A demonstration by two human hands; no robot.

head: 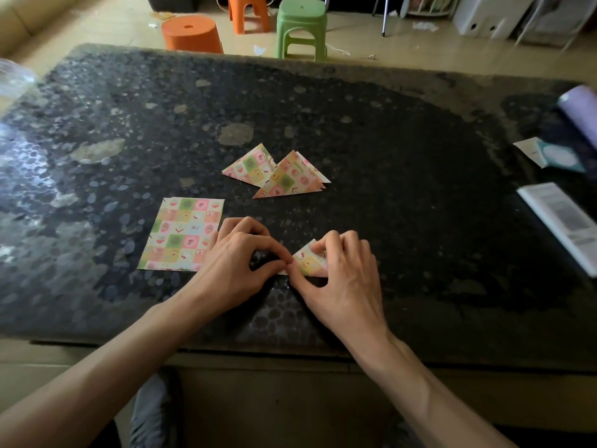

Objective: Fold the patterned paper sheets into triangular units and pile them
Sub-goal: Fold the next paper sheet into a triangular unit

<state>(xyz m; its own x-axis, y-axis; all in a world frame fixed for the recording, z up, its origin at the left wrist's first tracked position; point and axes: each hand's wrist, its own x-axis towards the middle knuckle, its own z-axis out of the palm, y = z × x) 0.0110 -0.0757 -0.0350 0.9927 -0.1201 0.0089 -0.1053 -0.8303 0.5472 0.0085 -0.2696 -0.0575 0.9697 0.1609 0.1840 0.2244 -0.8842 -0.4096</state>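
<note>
A small folded piece of patterned paper (308,261) lies on the dark table (387,189) near its front edge. My left hand (239,263) pinches its left corner with thumb and forefinger. My right hand (342,270) holds its right side, with curled fingers on top and the thumb at its lower edge. A stack of flat patterned sheets (181,234) lies just left of my left hand. Two folded triangular units (250,168) (292,177) lie overlapping farther back at the table's middle.
A white booklet (562,221) and a card (546,153) lie at the table's right edge, with a purple roll (581,108) behind them. Orange stools (192,33) and a green stool (302,27) stand on the floor beyond the table.
</note>
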